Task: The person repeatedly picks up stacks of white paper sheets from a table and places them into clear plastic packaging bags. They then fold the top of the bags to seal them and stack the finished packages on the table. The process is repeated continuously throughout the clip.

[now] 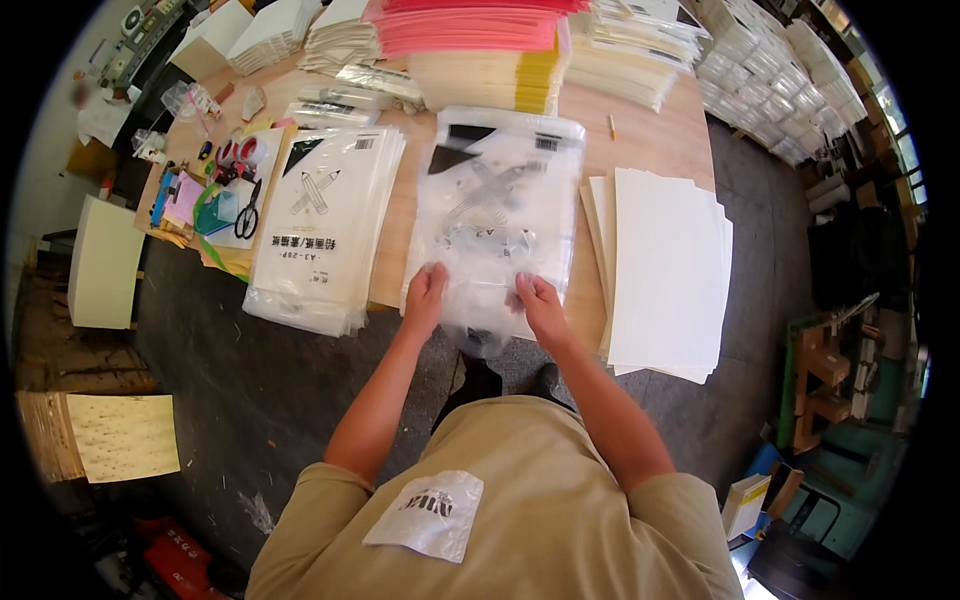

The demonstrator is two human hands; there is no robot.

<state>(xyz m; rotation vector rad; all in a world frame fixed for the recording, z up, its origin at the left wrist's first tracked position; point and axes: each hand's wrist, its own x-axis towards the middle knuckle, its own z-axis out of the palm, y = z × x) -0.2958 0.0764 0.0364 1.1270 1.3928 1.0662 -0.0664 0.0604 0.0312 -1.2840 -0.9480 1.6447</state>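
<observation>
Left of sheets [670, 270], clear bag [500, 205] is judged limp; near edge, pinched by left hand [424, 300] and right hand [541, 304], is preferred.

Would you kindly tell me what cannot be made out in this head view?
Left hand, head view: some fingers are hidden behind the plastic bag it holds.
Right hand, head view: its fingertips look blurred against the same bag.
White sheets, head view: the top sheet covers most below, so their number is unclear.
Legs, head view: mostly hidden by the shirt.
Red machine, head view: cut off by the dark rim.
</observation>
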